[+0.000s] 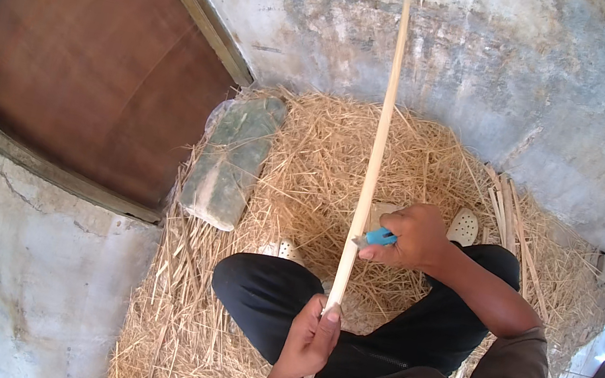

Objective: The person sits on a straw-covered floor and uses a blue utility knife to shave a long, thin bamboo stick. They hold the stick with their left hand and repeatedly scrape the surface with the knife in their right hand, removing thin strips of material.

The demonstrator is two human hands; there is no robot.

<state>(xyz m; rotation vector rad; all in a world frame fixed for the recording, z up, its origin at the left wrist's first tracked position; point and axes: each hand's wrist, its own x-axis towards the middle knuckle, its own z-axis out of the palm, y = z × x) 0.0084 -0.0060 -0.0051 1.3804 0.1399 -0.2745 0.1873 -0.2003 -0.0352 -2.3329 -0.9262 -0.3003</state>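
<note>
Straw (317, 151) beneath knife (381, 237) and strip (374, 161)

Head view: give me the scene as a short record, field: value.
Left hand: closed around the lower part of the wooden strip
Right hand: holding a blue-handled cutting tool
Tool position: blade at the strip's right side, above the left hand
Strip: long, pale, running from near the torso toward the wall
Floor: covered in straw
Left of strip: greenish slab-like object, material unclear
Right side: loose wooden strips on the straw
</note>
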